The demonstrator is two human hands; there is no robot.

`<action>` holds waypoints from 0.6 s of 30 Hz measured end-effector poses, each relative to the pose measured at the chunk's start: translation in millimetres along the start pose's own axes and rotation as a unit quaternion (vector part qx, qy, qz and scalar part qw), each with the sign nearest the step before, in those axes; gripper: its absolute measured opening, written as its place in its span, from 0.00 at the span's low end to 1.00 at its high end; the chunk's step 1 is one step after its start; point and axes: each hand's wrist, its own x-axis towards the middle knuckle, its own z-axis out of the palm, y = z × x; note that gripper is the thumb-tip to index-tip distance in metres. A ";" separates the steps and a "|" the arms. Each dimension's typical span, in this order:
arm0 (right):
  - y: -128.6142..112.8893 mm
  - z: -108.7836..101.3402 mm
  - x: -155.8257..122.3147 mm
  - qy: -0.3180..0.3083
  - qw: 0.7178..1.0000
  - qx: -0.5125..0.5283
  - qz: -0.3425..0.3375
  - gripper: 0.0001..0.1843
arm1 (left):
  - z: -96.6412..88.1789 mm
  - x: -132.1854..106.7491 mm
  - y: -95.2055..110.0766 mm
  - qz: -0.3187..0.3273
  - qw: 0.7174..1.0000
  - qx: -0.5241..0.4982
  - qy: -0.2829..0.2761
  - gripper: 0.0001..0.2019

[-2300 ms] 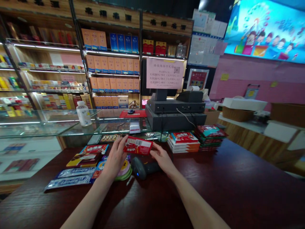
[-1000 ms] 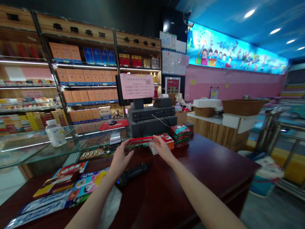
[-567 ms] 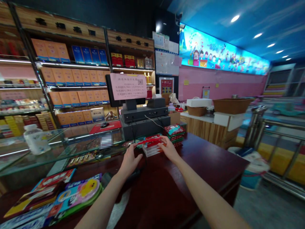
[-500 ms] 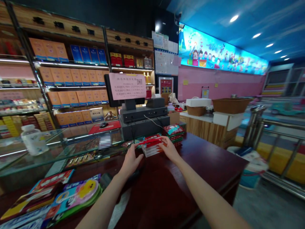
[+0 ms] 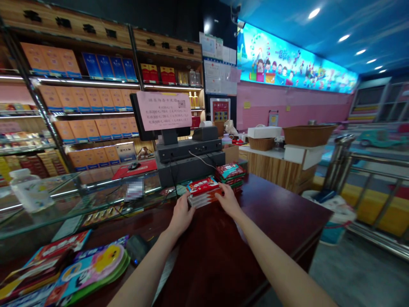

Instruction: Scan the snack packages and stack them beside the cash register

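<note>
A flat red snack packet [image 5: 202,186] lies on top of a stack of like packets [image 5: 204,197] on the dark wooden counter [image 5: 223,256], just in front of the cash register [image 5: 188,160]. My left hand [image 5: 181,214] has its fingertips on the packet's left end. My right hand [image 5: 228,200] grips the right end, fingers curled round the edge. A second stack with green-edged packets [image 5: 230,172] stands directly to the right of it.
A barcode scanner [image 5: 136,252] lies near my left forearm, next to colourful snack packets [image 5: 89,268]. A glass display case [image 5: 64,200] carries a white bottle [image 5: 28,192]. Shelves of boxes stand behind. A side counter with a basket [image 5: 308,135] and a metal railing [image 5: 367,170] are at the right.
Both hands carried the red packet away from above the scanner to the right and forward, and lowered it onto the stack by the register. The view swung right.
</note>
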 end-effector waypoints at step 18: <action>4.0 0.5 12.2 -0.086 0.993 -0.038 0.074 0.38 | 19.7 4.6 -11.8 0.012 0.998 0.052 0.016 0.31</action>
